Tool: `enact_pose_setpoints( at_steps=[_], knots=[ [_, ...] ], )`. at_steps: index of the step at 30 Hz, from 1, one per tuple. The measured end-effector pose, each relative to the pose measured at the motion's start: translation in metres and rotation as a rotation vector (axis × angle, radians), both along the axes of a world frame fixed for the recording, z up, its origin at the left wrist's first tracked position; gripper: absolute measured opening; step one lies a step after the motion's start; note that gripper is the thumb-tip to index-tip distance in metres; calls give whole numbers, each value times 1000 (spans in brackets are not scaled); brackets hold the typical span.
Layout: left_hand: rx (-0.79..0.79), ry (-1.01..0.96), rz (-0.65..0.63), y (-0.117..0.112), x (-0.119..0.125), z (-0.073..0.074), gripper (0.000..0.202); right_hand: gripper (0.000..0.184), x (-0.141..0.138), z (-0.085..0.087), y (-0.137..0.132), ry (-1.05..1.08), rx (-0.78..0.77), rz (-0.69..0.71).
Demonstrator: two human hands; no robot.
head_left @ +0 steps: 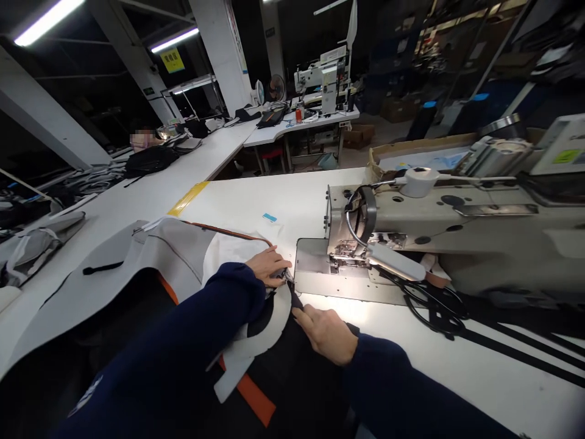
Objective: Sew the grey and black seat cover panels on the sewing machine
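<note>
My left hand (269, 266) is closed at the corner of a large grey and black fabric piece (176, 244). A small dark, metallic-looking item shows at its fingertips, too small to make out. Just below and right, my right hand (329, 332) pinches an edge of black fabric (296, 300). A curved pale strip (274, 326) lies below my left hand, and an orange strip (256, 399) hangs further down. Both hands are just left of and in front of the sewing machine (350, 222), its needle area lit by a lamp.
Black straps (512, 347) and a looped black cord (432, 305) lie on the white table (393, 341) at right. A small blue piece (269, 217) is behind my hands. Another sewing machine (329, 85) stands at the back. A person (141, 140) is at far left.
</note>
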State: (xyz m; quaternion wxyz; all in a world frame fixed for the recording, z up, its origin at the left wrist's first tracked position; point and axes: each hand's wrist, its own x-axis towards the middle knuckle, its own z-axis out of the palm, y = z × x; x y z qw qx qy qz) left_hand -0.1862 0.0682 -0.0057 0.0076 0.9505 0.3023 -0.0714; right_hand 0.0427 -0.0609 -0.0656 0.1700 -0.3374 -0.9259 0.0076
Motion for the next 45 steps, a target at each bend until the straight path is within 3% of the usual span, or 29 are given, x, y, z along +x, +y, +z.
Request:
enact_pose_setpoints(
  at_steps=[5, 8, 10, 11, 12, 15, 17, 20, 22, 25, 29, 33, 41, 45],
  knots=[
    [-77, 33, 184, 3, 73, 1, 37, 29, 77, -1, 2, 7, -125, -127],
    [-168, 91, 277, 5, 109, 0, 35, 25, 101, 19, 3, 100, -257, -279],
    [-198, 110, 322, 8, 121, 0, 36, 45, 97, 40, 12, 126, -199, -325],
    [-209, 101, 329, 10, 123, 0, 36, 55, 89, 50, 17, 89, -129, -310],
    [-223, 81, 321, 11, 123, 1, 36, 52, 78, 59, 23, 19, -48, -279],
    [-267, 13, 294, 15, 116, 2, 34, 12, 34, 64, 33, -205, 14, -164],
    [-286, 10, 280, 16, 109, 1, 37, 10, 8, 51, 31, -195, -13, -170],
    [-289, -1, 212, 18, 101, -3, 42, 16, -11, 21, 20, -46, -66, -285],
    [-276, -35, 167, 19, 97, -7, 40, 20, -11, 5, 14, 47, -82, -308],
    [-255, -56, 133, 19, 94, -12, 36, 23, -7, -4, 11, 125, -97, -281],
    [-212, -96, 129, 15, 92, -14, 35, 24, -6, -2, 13, 161, -69, -271],
    [-206, -157, 233, 11, 96, -18, 32, 26, -6, -2, 15, 140, 40, -221],
    [-148, -118, 377, 3, 109, -26, 21, 39, -1, 0, 9, 94, 1, -152],
    [-143, -133, 377, -3, 110, -25, 19, 37, 16, 9, -6, 264, 26, -118]
  ],
)
